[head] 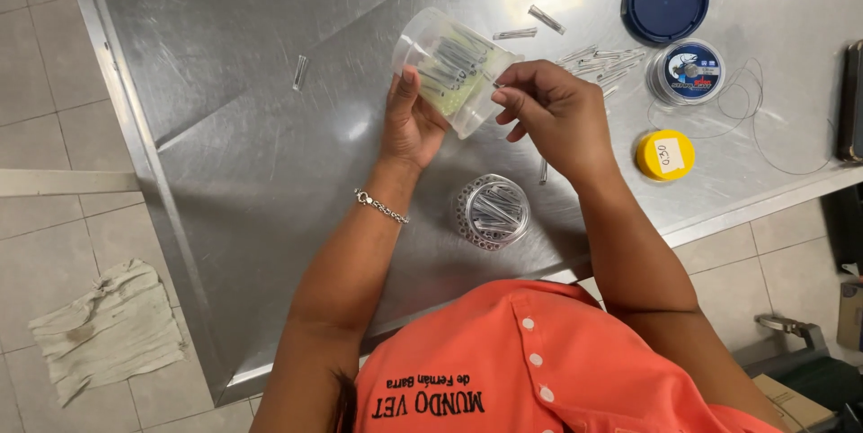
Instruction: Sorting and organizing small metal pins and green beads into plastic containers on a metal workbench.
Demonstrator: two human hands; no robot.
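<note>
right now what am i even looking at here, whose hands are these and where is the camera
There is no machine here: a person wears a camera on the head, and it looks straight down at their own two bare hands over a steel table. The left hand holds a clear cup tilted on its side, with small clear tubes inside. The right hand pinches something small at the cup's mouth; it is too small to tell what. On the table lie loose tubes, a round holder with more tubes, a blue lid, a spool of thin line and a yellow cap. A rag lies on the floor.
</note>
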